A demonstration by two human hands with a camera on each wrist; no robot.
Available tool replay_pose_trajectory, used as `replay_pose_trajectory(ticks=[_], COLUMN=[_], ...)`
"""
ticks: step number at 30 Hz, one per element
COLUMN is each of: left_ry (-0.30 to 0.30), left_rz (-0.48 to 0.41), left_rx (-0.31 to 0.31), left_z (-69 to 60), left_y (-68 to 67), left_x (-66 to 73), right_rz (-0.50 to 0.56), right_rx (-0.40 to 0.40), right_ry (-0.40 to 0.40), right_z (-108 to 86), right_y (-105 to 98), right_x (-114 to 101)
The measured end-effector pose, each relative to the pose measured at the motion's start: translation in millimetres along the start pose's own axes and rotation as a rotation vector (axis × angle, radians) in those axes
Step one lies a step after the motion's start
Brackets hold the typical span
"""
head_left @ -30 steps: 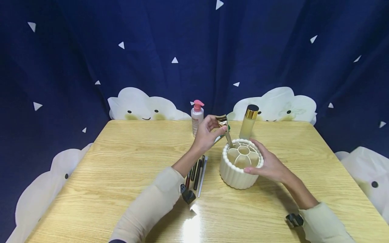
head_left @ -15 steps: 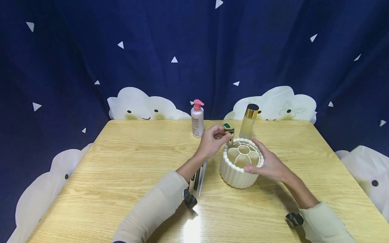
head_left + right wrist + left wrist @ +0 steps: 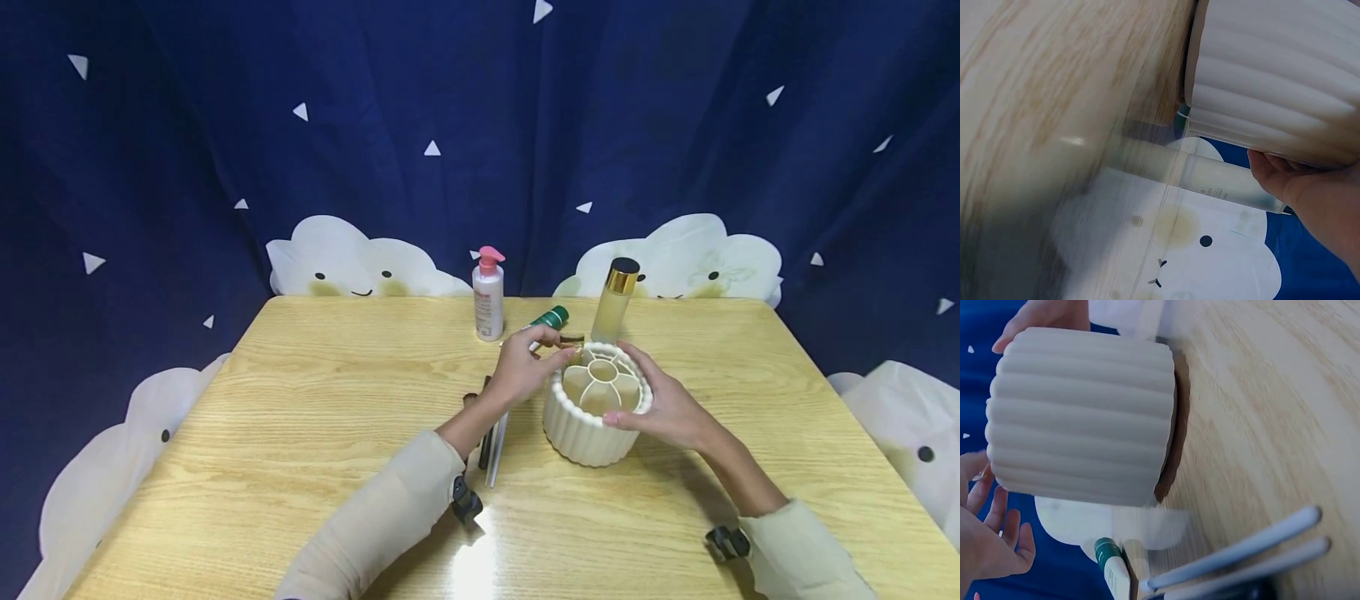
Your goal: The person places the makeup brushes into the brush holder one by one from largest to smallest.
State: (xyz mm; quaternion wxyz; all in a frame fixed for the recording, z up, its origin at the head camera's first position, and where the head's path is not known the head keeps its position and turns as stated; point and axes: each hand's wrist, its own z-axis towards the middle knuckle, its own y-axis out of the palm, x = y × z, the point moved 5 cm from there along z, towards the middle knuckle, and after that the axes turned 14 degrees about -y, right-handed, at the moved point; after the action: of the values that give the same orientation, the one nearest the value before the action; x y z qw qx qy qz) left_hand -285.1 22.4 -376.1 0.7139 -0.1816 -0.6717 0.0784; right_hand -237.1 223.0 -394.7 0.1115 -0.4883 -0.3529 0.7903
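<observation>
A cream ribbed round organizer [image 3: 592,433] with a beaded rim and petal-shaped compartments stands on the table. My right hand [image 3: 666,408] grips its right side, thumb on the near rim and fingers behind. At the rim's far left, my left hand [image 3: 525,367] pinches a gold eyelash curler [image 3: 574,350] between thumb and fingertips. Most of the curler is down in a compartment, hidden by the wall. In the left wrist view the left hand [image 3: 994,537] is by the rim, its other fingers loosely bent. The right wrist view shows the right hand [image 3: 1325,200] against the ribbed wall.
Behind stand a pink-topped pump bottle [image 3: 488,304] and a gold-capped bottle [image 3: 615,304]. A green-capped tube [image 3: 553,317] lies between them. Several slim pens or brushes [image 3: 495,450] lie left of the organizer, partly under the left forearm. A blue curtain [image 3: 420,75] hangs behind the table.
My left hand has moved right and down, lowering the eyelash curler into the organizer until only its top shows. The green-capped tube is more exposed. My right hand has stayed in place.
</observation>
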Motion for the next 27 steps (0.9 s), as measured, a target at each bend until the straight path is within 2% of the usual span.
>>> replay_pose_trajectory(ticks=[5, 8, 13, 17, 20, 24, 27], left_ry=[-0.022, -0.035, -0.081, -0.158, -0.247, -0.368, -0.433], left_rz=[-0.084, -0.117, -0.060, -0.069, -0.066, 0.031, 0.113], left_rx=[-0.087, -0.086, -0.063, -0.068, -0.056, -0.025, -0.012], left_z=[3.8, 4.4, 2.4, 1.2, -1.6, -7.8, -14.9], left_y=[-10.6, -23.5, -44.7, -58.7, -69.3, -80.9, -86.5], left_x=[-2.2, -5.1, -18.3, -34.1, -46.0, -59.9, -68.6], right_rz=[-0.004, -0.006, -0.012, -0.014, -0.021, -0.026, -0.022], right_rx=[0.005, 0.010, 0.012, 0.011, 0.011, 0.009, 0.008], right_ry=[-0.007, -0.013, -0.020, -0.021, -0.018, -0.008, -0.003], right_z=[2.5, 2.7, 0.9, 0.2, 0.4, 0.0, -0.7], right_y=[0, 0, 0, -1, 0, 0, 0], right_x=[-1, -1, -2, -2, -1, 0, 0])
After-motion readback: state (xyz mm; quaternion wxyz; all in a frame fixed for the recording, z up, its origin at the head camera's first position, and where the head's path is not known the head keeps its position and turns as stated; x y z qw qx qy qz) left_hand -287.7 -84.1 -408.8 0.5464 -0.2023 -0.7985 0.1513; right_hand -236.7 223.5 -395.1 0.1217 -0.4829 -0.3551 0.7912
